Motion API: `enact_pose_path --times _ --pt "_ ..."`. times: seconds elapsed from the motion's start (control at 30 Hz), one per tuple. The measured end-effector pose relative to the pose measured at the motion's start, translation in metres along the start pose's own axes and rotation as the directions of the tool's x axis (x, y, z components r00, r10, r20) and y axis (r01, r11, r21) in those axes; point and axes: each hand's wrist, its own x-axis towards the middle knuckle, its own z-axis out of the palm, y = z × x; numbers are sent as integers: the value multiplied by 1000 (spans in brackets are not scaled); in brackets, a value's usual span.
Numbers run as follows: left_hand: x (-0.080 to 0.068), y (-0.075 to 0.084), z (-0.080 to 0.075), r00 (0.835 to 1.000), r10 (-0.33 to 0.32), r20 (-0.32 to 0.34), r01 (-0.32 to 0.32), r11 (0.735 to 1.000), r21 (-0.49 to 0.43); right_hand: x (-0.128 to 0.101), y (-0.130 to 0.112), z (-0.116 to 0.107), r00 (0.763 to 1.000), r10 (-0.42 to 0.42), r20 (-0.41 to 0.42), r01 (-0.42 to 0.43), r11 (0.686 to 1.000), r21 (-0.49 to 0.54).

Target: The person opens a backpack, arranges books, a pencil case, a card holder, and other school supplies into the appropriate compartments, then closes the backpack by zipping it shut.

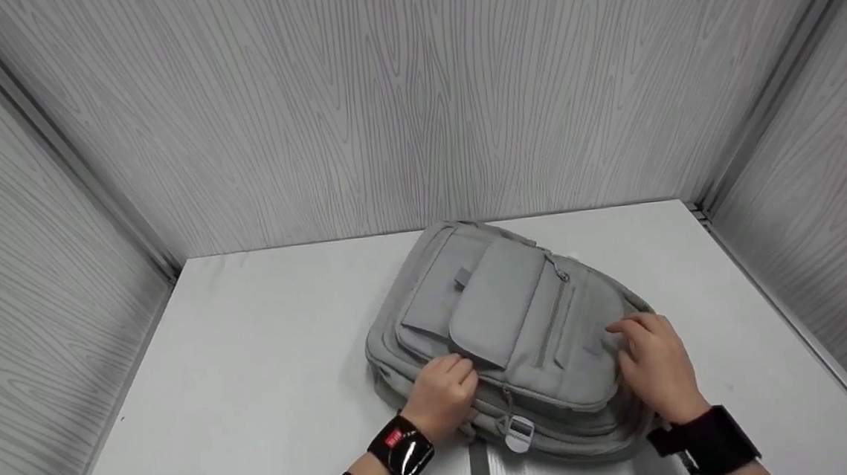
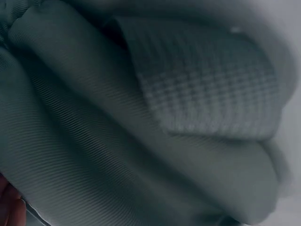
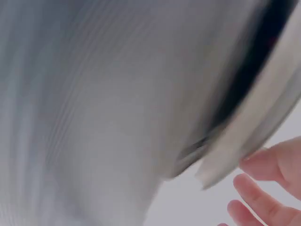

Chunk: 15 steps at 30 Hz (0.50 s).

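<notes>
A grey backpack (image 1: 489,322) lies slanted on the white table, its front pockets and flap (image 1: 499,303) facing up. At the lower edge of the flap, my left hand (image 1: 445,392) grips the bag's fabric with curled fingers. In the left wrist view its fingertips (image 2: 11,207) show at the lower left beside the grey cloth (image 2: 108,141). Over the bag's right side is my right hand (image 1: 656,359), fingers loosely bent. The right wrist view has its thumb and fingers (image 3: 263,197) spread apart, the thumb right at the bag's edge. A dark gap (image 3: 249,70) shows along the bag there.
A round whitish tag (image 1: 519,434) hangs from a zipper on the bag's near side. Close to it, a grey strap (image 1: 479,464) lies on the table (image 1: 254,368). Wood-grain panels (image 1: 414,104) stand at the back and both sides.
</notes>
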Motion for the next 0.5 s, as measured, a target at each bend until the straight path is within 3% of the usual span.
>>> enact_pose_path --times 0.13,0.23,0.37,0.5 --pt "6 26 -6 999 -36 -4 36 999 17 -16 -49 -3 994 -86 -71 89 995 46" --pt "13 42 -7 998 -66 -21 67 997 32 -33 -78 1 993 -110 -34 111 993 39" --pt "19 59 -6 995 -82 -54 85 995 48 -48 -98 12 997 8 71 -7 1000 -15" --pt "22 68 -6 994 -93 -50 96 994 46 -54 -102 20 987 138 86 -132 989 -73"
